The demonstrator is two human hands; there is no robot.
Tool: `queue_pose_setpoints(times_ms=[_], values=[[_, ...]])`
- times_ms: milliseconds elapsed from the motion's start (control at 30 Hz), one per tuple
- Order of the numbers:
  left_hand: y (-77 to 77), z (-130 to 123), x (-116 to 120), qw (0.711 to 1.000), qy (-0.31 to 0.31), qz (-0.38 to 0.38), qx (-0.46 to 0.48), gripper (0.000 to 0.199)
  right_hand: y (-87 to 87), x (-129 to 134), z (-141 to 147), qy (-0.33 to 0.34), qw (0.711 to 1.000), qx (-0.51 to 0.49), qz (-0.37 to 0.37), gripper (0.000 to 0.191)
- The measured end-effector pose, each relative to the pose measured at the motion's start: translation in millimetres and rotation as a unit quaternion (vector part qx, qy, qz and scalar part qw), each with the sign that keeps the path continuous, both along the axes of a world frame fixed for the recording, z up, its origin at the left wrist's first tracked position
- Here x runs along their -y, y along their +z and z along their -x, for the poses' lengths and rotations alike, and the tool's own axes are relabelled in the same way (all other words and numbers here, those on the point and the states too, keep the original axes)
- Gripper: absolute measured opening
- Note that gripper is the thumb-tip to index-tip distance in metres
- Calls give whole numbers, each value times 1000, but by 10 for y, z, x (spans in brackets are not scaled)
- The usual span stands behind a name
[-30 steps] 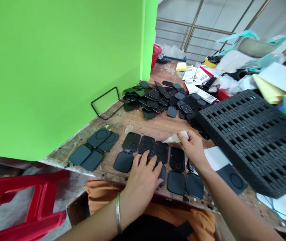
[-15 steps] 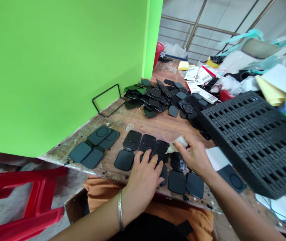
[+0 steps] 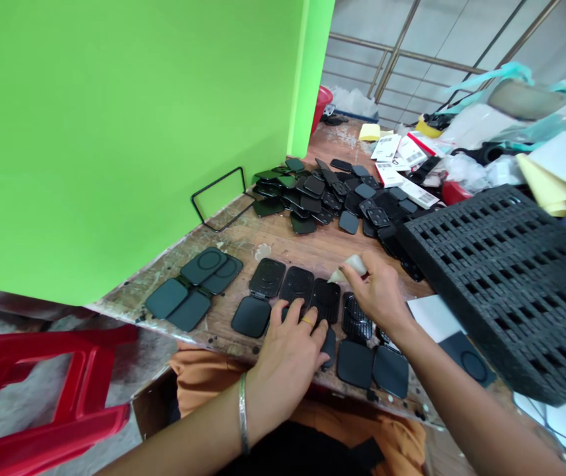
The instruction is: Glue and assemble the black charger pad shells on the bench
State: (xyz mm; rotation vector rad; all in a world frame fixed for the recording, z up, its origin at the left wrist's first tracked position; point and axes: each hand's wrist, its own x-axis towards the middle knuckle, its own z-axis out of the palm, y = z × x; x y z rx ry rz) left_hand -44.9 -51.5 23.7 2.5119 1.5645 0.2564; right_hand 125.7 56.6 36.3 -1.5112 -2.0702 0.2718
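In my right hand (image 3: 382, 291) is a small white squeeze bottle (image 3: 354, 266), tipped so its nozzle points left. The nozzle tip is at the upper edge of a black ribbed panel (image 3: 325, 303); whether it touches cannot be made out. My left hand (image 3: 290, 347) lies with fingers spread over the lower halves of the hinged black pieces, partly hiding them. Left of it is another opened piece with a smooth lower flap (image 3: 251, 316). To the right, a ribbed panel (image 3: 356, 317) looks glossy and wet, above a flat square flap (image 3: 355, 363).
Four-part overlapping dark plates, several with ring marks (image 3: 203, 266), lie at left. Behind are a heap of black plates (image 3: 313, 188), a thin black wire frame (image 3: 218, 198) and a green panel (image 3: 129, 132). A black slotted foam block (image 3: 506, 284) stands right; a red stool (image 3: 99, 370) is lower left.
The bottle's nozzle has moved up from the panel's right side to its upper edge, and my right hand has risen slightly. My left hand stays in place; the view has shifted a little.
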Motion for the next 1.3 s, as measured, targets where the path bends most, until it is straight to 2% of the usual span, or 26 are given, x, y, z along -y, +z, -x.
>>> queue_pose_setpoints(times_ms=[133,267,333,467,533,733,1000,1167,1300], values=[[-12,-3,-3,1000,0,-2,2,41,29,92,-187,-12,999,-5,30,28],[28,-11,13,1000,-2,11,14,40,-32,105,-380,-30,990,-73,115,31],[72,14,23,999,1,17,34,42,-93,54,-443,-46,968,-170,179,33],[119,173,32,998,41,2,54,37,-180,-61,-382,-69,890,-371,257,38],[99,280,38,996,69,-9,49,32,-193,-96,-258,-62,880,-395,255,38],[-28,415,85,996,84,-12,23,34,-231,-194,105,-64,910,-355,203,36],[-76,381,94,996,88,-9,23,37,-292,-284,250,-54,947,-269,168,33],[-101,382,80,995,90,-16,29,38,-207,-220,325,-42,965,-219,139,30],[-87,381,71,996,84,-11,18,38,-100,-139,299,-8,991,-112,71,26]])
